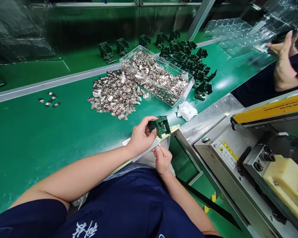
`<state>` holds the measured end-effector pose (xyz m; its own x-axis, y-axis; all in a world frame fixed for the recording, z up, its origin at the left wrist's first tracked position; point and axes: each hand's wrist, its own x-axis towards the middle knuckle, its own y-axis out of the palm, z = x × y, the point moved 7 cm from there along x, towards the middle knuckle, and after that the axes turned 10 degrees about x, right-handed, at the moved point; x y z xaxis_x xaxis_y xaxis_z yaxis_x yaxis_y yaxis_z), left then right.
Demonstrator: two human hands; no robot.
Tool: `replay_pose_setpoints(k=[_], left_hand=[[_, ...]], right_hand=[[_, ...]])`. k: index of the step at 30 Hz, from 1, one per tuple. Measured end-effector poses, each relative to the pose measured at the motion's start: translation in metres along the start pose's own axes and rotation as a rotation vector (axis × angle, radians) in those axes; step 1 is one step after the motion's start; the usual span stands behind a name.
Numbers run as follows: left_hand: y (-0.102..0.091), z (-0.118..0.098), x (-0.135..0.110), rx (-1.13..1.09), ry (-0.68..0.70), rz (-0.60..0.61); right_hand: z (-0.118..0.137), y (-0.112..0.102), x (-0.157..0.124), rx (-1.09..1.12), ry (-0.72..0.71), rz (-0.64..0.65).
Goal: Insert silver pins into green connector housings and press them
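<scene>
Centre of frame, at the near edge of the green belt [29,138]:
- Left hand [140,137]: fingers curled, thumb and fingertips pinching a dark green plastic part [161,126], which is held just above the belt edge.
- Right hand [162,161]: just below the left hand, with its thumb and forefinger closed on the end of a ribbed strip [149,150]. The strip is pale and runs under the left hand towards the left; its make-up is too fine to tell, perhaps a row of small pieces.

Upper centre:
- Clear box [187,86], lying at an angle and filled with small metal clips.
- Loose heap of clips [114,94], touching the box on its left.
- Cluster of green parts [188,58], behind and to the right of the box.
- White cloth [186,110], just below the box's near corner.

Left of centre:
- A few stray clips [49,99], well apart from the heap.

Right side:
- Metal machine [213,145] with a yellow warning label [227,154].
- Yellow bar [270,110] above the machine.

Upper right:
- Co-worker's hand [283,49], raised beside clear trays [234,33].
</scene>
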<state>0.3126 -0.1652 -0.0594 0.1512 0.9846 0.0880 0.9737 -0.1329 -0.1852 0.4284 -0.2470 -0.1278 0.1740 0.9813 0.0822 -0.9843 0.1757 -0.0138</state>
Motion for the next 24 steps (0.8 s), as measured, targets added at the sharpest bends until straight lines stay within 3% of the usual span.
replay_pose_setpoints(k=[7,13,16,19,24], left_hand=[[-0.001,-0.002,0.000,0.006,0.003,0.004],[0.000,0.002,0.000,-0.032,-0.002,0.018],[-0.002,0.007,0.000,-0.083,0.001,0.009],[-0.004,0.008,-0.001,-0.110,0.005,-0.006],[-0.001,0.000,-0.011,-0.156,0.021,0.010]], right_hand=[[0.012,0.013,0.001,-0.167,-0.014,0.191],[0.005,0.003,0.001,-0.306,0.029,0.293],[0.020,-0.010,0.004,-0.349,0.013,0.247],[0.052,-0.022,0.007,-0.337,-0.036,0.172],[0.108,-0.036,0.011,-0.163,-0.229,-0.129]])
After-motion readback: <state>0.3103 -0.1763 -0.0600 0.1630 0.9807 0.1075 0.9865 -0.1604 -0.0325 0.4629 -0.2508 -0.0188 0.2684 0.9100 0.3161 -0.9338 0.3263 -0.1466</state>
